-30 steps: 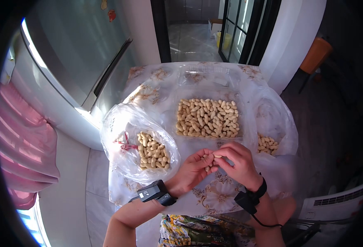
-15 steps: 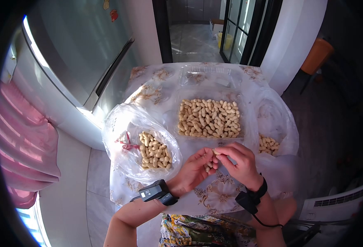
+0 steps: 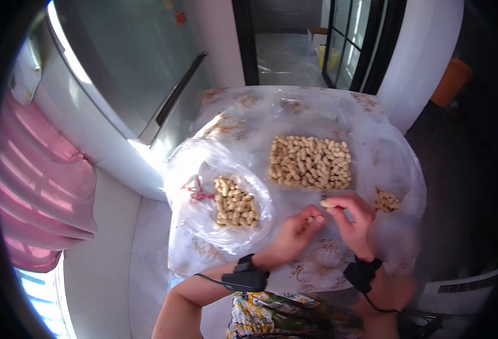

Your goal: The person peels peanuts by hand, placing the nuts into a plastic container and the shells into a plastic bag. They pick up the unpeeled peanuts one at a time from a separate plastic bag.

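My left hand (image 3: 295, 237) is closed over the table, with a peanut (image 3: 311, 220) showing between its thumb and fingers. Just right of it, my right hand (image 3: 353, 220) pinches another peanut (image 3: 329, 203) at its fingertips. The two hands are slightly apart. Beyond them lies a clear rectangular plastic container (image 3: 355, 152) full of unshelled peanuts (image 3: 310, 163). An open clear plastic bag (image 3: 195, 152) with peanuts (image 3: 236, 204) and a red tie (image 3: 199, 189) stands to the left. Another clear bag (image 3: 407, 155), holding fewer peanuts (image 3: 386, 200), is at the right.
A flower-patterned cover lies on the table (image 3: 220, 121). A clear plastic lid (image 3: 302, 104) is at its far edge. A fridge (image 3: 141, 73) and a pink cloth (image 3: 45, 192) are at the left. An orange object (image 3: 452, 82) and a white vented appliance (image 3: 458, 291) are at the right.
My hands have moved apart from each other, and my left hand has turned with its back more upward. The whole view has shifted, so the table appears farther right.
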